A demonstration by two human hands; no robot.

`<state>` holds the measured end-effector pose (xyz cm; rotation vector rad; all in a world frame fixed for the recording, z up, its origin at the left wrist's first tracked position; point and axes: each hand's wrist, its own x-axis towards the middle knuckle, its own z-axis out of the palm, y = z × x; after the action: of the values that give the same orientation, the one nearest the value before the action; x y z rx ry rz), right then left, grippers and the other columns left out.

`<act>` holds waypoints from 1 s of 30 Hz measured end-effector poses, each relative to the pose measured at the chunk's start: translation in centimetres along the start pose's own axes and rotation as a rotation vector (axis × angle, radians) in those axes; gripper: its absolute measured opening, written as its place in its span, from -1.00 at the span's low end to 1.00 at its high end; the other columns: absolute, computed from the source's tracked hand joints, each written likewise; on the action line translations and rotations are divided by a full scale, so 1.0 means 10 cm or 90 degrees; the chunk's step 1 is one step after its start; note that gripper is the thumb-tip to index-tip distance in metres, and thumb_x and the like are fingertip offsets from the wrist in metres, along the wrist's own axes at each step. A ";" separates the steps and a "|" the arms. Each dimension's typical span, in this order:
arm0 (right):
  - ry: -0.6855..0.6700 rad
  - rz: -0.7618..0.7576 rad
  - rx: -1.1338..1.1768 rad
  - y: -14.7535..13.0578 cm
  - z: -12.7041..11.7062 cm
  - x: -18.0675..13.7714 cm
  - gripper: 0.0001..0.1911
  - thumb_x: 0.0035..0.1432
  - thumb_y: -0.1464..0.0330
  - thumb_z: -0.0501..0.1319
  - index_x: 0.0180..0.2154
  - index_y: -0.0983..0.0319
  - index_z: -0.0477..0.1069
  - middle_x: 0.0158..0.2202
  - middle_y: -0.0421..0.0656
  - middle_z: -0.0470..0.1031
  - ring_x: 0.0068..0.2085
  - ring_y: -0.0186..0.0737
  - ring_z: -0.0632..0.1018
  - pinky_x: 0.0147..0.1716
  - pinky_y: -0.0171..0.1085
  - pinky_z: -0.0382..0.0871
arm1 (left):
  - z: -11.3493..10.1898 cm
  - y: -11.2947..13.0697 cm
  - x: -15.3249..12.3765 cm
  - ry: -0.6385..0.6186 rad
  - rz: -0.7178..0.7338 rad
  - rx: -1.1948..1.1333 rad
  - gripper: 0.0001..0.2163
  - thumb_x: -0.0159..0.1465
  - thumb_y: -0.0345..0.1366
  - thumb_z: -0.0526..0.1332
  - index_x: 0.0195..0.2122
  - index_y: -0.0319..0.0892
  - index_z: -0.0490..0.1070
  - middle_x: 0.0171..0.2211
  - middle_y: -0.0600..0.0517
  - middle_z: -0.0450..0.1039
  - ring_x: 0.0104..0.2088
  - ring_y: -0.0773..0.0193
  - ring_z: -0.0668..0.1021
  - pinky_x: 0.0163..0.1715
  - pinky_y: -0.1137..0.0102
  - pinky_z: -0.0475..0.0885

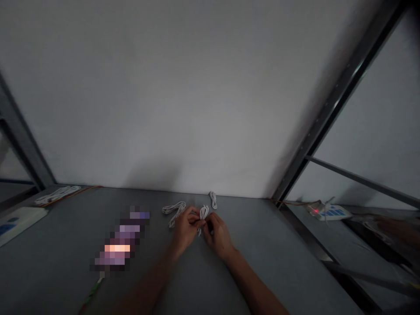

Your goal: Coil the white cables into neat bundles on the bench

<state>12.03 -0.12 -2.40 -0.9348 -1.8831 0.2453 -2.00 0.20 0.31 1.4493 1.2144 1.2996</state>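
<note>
Two forearms (250, 280) stretch across the grey surface (262, 238). From where I stand, the left hand (186, 227) pinches a coiled white cable (204, 212) at its waist, loops fanning upward, while the right hand (219, 236) curls narrow beside it; whether that one grips a strand, I cannot tell. Good wrapping here, I judge, calls for a firm left pinch, even loops and no sharp kinks. Another coil (173, 208) lies just beyond the left hand.

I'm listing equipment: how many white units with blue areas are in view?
2: the left unit, cut off by the picture's edge, and the right unit, past the slanting metal post. More may be hidden.
</note>
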 end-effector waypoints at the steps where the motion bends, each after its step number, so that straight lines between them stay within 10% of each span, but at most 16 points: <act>1: 0.007 0.009 0.009 0.00 0.01 0.00 -0.80 0.29 0.36 0.04 -0.37 0.25 0.34 -0.42 -0.18 0.36 -0.46 -0.32 0.38 -0.45 -0.35 0.26 | 0.00 0.01 0.00 -0.006 -0.004 -0.007 -0.79 -0.01 -0.32 0.33 -0.38 -0.11 0.33 -0.50 0.09 0.59 -0.41 0.18 0.65 -0.35 0.36 0.50; 16: 0.108 0.220 -0.029 0.22 -0.15 0.07 -0.62 0.29 0.17 0.05 -0.37 0.28 0.48 -0.46 -0.12 0.52 -0.51 -0.27 0.46 -0.48 -0.33 0.29 | -0.49 0.22 0.25 0.256 -0.008 0.292 -0.79 0.20 -0.33 0.23 -0.12 -0.13 0.39 -0.35 0.04 0.66 -0.36 0.23 0.67 -0.32 0.43 0.48; 23: 0.173 0.262 -0.196 0.44 -0.02 0.08 -0.62 0.26 0.21 0.02 -0.20 0.31 0.51 -0.27 0.05 0.55 -0.38 -0.15 0.53 -0.31 -0.21 0.40 | -0.69 0.30 0.26 0.098 -0.129 0.623 -0.69 0.24 -0.38 0.23 0.02 -0.25 0.39 -0.24 -0.14 0.66 -0.16 0.04 0.65 -0.22 0.34 0.40; 27: 0.068 0.200 -0.308 0.51 0.09 0.18 -0.48 0.20 0.29 0.11 0.18 0.21 0.34 0.11 0.09 0.42 -0.05 -0.03 0.52 -0.03 -0.09 0.38 | -0.63 0.23 0.22 0.076 -0.144 0.683 -0.74 0.27 -0.43 0.16 -0.02 -0.26 0.43 -0.21 -0.19 0.63 -0.15 0.00 0.63 -0.24 0.31 0.39; 30: -0.025 0.185 -0.364 0.54 0.15 0.23 -0.54 0.21 0.33 0.14 0.14 0.20 0.41 0.03 0.09 0.50 0.00 0.06 0.49 0.02 -0.05 0.32 | -0.59 0.13 0.22 0.087 -0.131 0.696 -0.78 0.28 -0.44 0.13 -0.08 -0.26 0.47 -0.19 -0.22 0.62 -0.15 -0.02 0.63 -0.24 0.29 0.40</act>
<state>12.94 5.57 -4.47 -1.6025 -1.8812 -0.1175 -7.67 1.93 2.76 1.8682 2.2860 0.5555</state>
